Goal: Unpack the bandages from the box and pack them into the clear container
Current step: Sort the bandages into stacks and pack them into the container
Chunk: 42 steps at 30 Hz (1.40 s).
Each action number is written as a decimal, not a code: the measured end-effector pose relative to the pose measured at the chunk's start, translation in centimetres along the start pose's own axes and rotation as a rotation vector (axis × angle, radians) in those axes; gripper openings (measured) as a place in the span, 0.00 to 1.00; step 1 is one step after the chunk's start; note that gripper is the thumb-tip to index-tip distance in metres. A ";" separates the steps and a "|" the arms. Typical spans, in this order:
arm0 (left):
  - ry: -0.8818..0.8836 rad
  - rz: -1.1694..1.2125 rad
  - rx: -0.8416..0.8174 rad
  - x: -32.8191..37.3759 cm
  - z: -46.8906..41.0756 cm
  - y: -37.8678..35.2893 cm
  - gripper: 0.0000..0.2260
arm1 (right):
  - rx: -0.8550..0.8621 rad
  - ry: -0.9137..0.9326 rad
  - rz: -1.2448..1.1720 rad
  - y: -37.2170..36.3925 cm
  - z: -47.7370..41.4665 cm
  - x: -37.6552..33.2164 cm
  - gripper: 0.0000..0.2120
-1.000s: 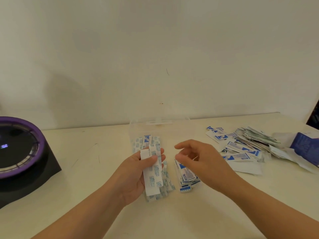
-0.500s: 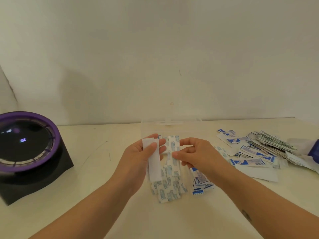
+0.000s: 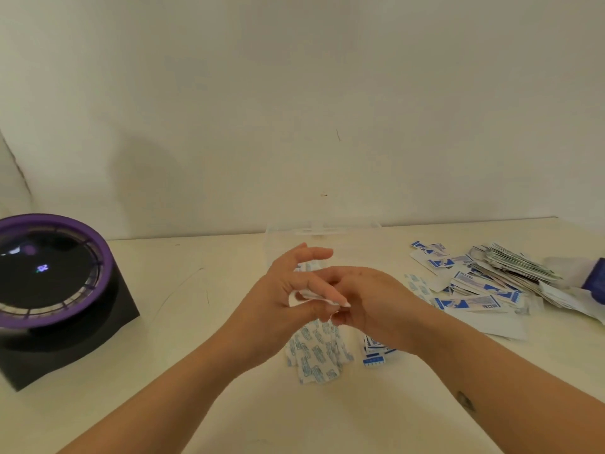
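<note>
Two hands meet above the bench: the left hand has its grip pinched on a white bandage, while the right hand curls beside it, its own grip hidden from view. Loose bandages lie below, the clear container just behind. Best to flatten the strip first, then lay it lengthwise inside.

Hands: two, left hand and right hand. Clear container: one. Purple-ringed black device: one. Bandages: dozens in three groups, exact count not determinable.
</note>
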<state>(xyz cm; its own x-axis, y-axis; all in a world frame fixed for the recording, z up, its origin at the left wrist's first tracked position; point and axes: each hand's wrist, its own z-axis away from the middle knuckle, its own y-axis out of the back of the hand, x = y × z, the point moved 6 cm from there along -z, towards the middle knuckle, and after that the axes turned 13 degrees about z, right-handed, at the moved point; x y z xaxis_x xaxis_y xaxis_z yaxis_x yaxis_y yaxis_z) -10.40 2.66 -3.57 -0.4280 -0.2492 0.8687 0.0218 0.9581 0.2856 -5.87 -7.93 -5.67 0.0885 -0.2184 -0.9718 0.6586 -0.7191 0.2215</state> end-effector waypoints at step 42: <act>0.470 -0.455 -0.283 -4.6 1.2 1.5 0.04 | -0.067 -0.484 1.231 3.7 -0.2 2.3 0.17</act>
<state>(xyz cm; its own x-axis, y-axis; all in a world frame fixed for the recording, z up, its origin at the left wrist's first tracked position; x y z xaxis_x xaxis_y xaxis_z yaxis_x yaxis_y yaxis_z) -9.53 5.39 -7.66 -0.0173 -0.7116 0.7023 0.1947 0.6866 0.7005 -3.11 -11.00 -7.09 0.3860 -0.9224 -0.0102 0.3771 0.1476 0.9143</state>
